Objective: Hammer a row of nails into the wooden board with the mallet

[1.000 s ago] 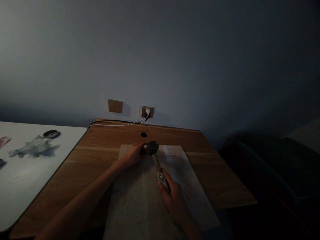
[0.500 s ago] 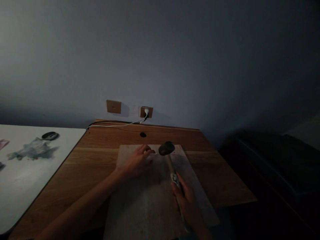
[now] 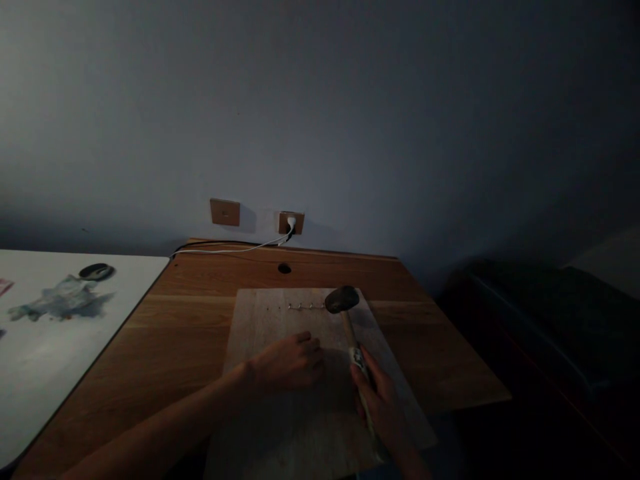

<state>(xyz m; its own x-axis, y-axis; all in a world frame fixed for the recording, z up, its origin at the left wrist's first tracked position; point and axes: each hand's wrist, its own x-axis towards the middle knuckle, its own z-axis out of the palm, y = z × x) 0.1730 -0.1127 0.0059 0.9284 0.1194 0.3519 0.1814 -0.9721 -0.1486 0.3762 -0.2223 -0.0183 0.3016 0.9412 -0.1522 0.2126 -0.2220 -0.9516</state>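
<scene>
Pale board, dark hammer head, brown desk, white cable

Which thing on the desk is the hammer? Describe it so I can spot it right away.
On the wooden desk lies a pale board. The hammer is over its far right part, its handle gripped by the right hand. Its dark rounded head sits just right of a short row of tiny nails.

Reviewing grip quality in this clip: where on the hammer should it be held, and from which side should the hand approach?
Grip the hammer low on its wooden handle, coming from the near side, as the right hand does now. The handle runs toward the person while the dark head sits at the far end by the row of nails in the board, so a low grip probably gives more swing.
</scene>
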